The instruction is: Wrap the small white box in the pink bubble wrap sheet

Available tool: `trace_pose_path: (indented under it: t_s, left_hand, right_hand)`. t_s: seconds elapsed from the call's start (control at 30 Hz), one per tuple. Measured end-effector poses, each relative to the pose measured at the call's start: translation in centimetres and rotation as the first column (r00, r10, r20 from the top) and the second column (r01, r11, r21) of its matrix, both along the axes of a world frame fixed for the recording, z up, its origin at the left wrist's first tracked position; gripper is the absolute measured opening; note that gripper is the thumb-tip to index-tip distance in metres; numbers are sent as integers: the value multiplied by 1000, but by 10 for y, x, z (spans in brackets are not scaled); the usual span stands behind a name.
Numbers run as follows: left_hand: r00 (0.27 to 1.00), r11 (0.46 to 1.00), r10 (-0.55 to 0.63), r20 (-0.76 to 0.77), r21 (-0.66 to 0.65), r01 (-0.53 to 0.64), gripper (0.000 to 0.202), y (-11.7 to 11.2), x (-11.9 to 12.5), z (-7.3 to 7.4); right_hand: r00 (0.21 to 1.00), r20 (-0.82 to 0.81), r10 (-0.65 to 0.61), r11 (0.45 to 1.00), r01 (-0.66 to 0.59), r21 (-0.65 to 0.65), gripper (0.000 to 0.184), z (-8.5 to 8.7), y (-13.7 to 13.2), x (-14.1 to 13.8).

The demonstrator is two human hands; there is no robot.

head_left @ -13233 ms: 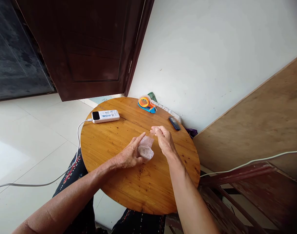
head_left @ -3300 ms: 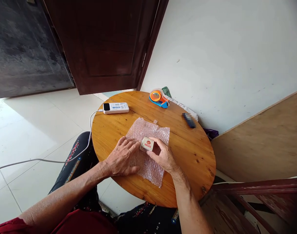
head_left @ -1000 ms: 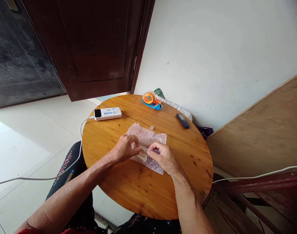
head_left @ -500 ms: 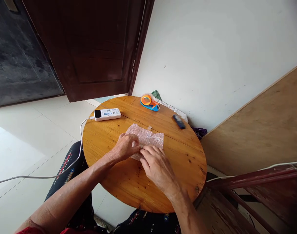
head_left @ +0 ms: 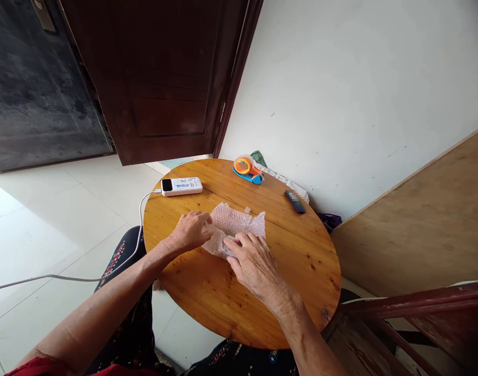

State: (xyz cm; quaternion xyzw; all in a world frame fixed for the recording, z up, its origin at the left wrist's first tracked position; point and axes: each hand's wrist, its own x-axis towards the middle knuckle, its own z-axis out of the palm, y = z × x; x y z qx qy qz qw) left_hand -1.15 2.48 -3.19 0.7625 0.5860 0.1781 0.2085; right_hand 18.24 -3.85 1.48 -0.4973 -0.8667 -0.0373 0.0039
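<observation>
A sheet of clear bubble wrap (head_left: 239, 223) lies on the round wooden table (head_left: 207, 292), its near part folded over a small box that is now hidden. My left hand (head_left: 189, 231) grips the wrap's left edge with curled fingers. My right hand (head_left: 254, 261) presses on the folded near part, fingers bent over the bundle. A small piece of tape (head_left: 247, 210) sticks at the wrap's far edge.
A white power bank (head_left: 182, 186) with a white cable (head_left: 66, 277) lies at the table's far left. An orange and blue tape dispenser (head_left: 246, 169) and a small dark object (head_left: 294, 201) sit near the wall. Beyond stands a dark door (head_left: 160, 78); a wooden board (head_left: 419, 219) leans at right.
The small box went out of sight as the near part of the wrap was folded over it. My right hand moved on top of the bundle and my left shifted to the left edge.
</observation>
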Motion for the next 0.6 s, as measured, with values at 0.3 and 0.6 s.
trace_pose_path:
  t_s: [0.3, 0.6]
  left_hand:
    - [982, 966, 184, 45, -192, -172, 42, -13, -9, 3]
    - [791, 938, 245, 561, -345, -46, 9, -15, 5, 2]
  right_hand:
    - [995, 83, 49, 999, -48, -23, 15, -1, 11, -3]
    - [994, 92, 65, 997, -62, -35, 13, -1, 15, -4]
